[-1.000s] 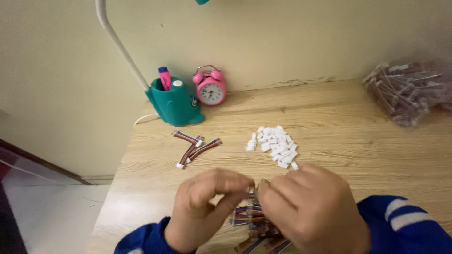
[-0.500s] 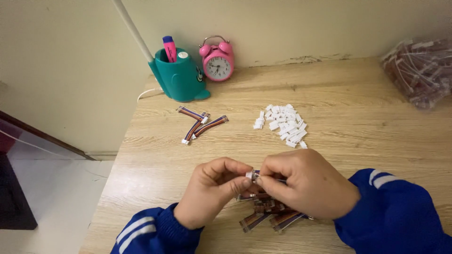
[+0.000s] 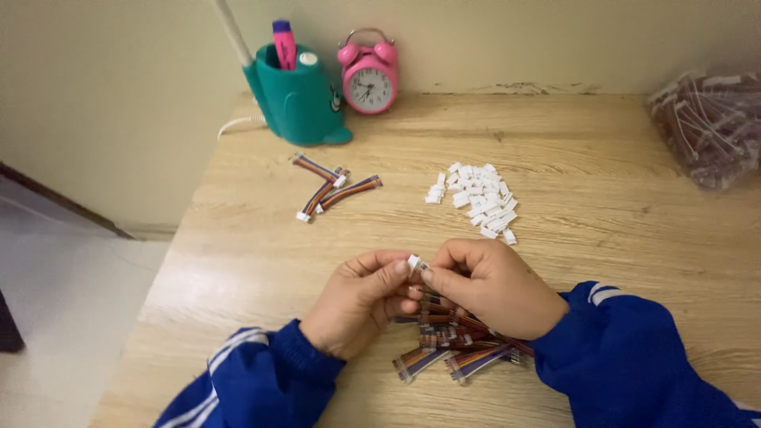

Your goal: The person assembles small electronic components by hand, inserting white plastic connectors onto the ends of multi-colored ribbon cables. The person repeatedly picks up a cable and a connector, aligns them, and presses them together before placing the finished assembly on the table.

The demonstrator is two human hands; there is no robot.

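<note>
From the head camera, the left hand and the right hand meet just above the near edge of the pale wooden table. Both are closed in a pinch: between the thumbs and forefingers they hold a small white plastic connector housing, with the end of a short multicoloured ribbon wire lead going into it. Most of that lead is hidden behind the fingers.

The housing looks very light and rigid, smooth enough to slip, and small enough to be lost if dropped; I judge it is best taken by its flat sides with the fingertips, as the left hand does. The lead looks soft and bendy along its length, so it is better held close to its tip, where the right hand pinches it, than farther back where it would flex.

Under the wrists, touching the table, lies a loose heap of similar multicoloured wire leads. Farther back sits a pile of small white plastic housings, and to its left a few finished leads with white ends. At the back stand a teal pen holder and a pink twin-bell alarm clock; a clear bag of reddish leads lies at the right edge.
</note>
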